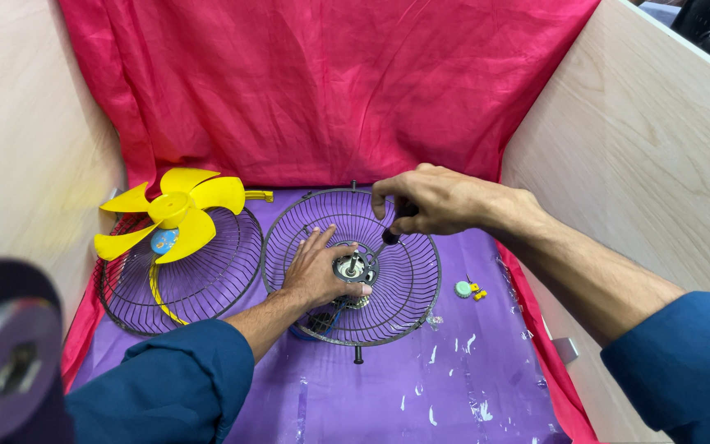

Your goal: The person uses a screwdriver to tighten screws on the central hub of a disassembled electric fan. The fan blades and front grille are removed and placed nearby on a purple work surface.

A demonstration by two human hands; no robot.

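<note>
Glossy purple plastic sheet (454,378), creased. At centre, round black wire grille (404,279); left hand (318,271), fingers spread flat, presses its metal hub (352,267). Right hand (433,201), at 1 o'clock, grips a dark-handled screwdriver (394,230), tip on the hub. At 9 o'clock, second grille (207,279) bearing yellow plastic blades (176,215). Beyond, crumpled red cloth (322,82).

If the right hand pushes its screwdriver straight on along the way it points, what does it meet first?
The right hand aims the screwdriver down-left. Its tip appears to meet first the metal motor hub at the centre of the wire fan guard, beside the left hand; depth is unclear.
</note>
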